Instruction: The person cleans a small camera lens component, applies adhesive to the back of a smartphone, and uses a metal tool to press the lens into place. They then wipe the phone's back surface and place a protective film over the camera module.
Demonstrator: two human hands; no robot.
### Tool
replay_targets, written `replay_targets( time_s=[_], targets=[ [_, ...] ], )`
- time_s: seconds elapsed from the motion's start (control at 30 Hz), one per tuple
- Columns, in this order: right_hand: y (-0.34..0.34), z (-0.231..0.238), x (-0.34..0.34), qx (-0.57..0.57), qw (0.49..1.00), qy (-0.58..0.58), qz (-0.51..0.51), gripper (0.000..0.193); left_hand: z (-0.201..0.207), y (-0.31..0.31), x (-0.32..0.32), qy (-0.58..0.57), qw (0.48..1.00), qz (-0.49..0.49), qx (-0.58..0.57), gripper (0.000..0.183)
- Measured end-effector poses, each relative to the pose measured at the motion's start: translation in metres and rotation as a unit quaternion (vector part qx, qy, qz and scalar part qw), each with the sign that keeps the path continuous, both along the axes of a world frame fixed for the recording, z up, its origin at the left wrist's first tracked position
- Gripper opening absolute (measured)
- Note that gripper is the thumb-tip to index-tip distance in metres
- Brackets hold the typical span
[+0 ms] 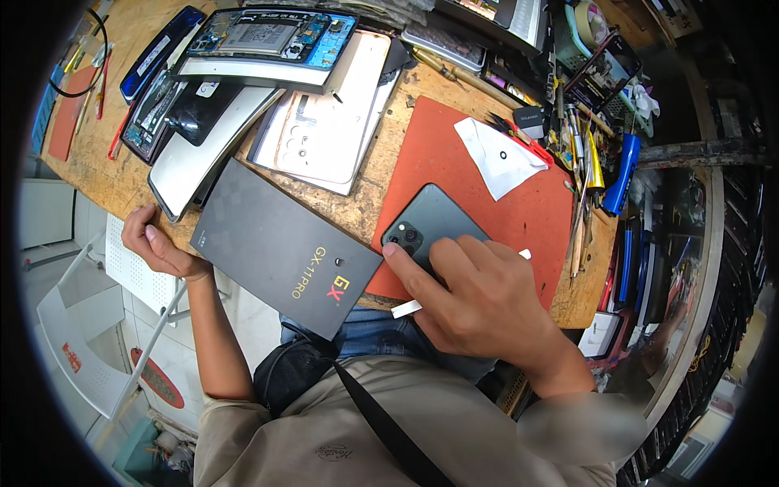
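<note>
A dark green smartphone [442,213] lies back up on a reddish-orange mat [422,146]. The extended index finger of my right hand [487,300] touches the phone beside its camera cluster. My other right fingers are curled around a thin white stick [406,308], whose two ends show on either side of the hand. At the table's left edge my left hand [166,247] rests with bent fingers, and I see nothing in it. A flat black box [280,231] with gold lettering lies between the hands, overhanging the front edge. A tiny dark part [340,262] sits on it.
Opened phones [268,36] and loose screens [215,134] are piled at the back left, beside a pale panel [324,114]. A folded white cloth [497,158] bearing a small dark ring is on the mat. Red-handled scissors [531,146] and several tools crowd the right edge.
</note>
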State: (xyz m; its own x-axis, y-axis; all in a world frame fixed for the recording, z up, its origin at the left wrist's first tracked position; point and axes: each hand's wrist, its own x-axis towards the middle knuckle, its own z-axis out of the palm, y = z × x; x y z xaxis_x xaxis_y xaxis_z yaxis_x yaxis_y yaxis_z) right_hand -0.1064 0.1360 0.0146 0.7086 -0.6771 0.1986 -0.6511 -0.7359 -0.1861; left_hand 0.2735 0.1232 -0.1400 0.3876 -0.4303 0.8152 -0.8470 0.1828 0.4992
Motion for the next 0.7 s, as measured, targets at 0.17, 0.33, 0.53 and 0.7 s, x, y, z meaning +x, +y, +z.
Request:
replay_targets(
  time_s=[0.17, 0.33, 0.53, 0.7],
  targets=[
    [0.002, 0.0, -0.002, -0.025, 1.0, 0.017, 0.0, 0.058, 0.0, 0.0, 0.001, -0.005, 1.0, 0.005, 0.007, 0.031],
    [0.002, 0.001, -0.002, -0.03, 0.999, 0.013, -0.002, 0.056, 0.0, 0.0, 0.001, -0.002, 1.0, -0.001, 0.005, 0.03],
    [0.007, 0.016, -0.005, -0.031, 0.997, 0.002, -0.072, 0.051, 0.0, 0.001, 0.002, -0.015, 1.0, -0.001, 0.015, 0.031],
    [0.013, 0.022, -0.04, -0.083, 0.973, -0.023, -0.213, 0.041, 0.0, 0.001, -0.003, 0.023, 1.0, -0.01, 0.001, 0.032]
  ],
)
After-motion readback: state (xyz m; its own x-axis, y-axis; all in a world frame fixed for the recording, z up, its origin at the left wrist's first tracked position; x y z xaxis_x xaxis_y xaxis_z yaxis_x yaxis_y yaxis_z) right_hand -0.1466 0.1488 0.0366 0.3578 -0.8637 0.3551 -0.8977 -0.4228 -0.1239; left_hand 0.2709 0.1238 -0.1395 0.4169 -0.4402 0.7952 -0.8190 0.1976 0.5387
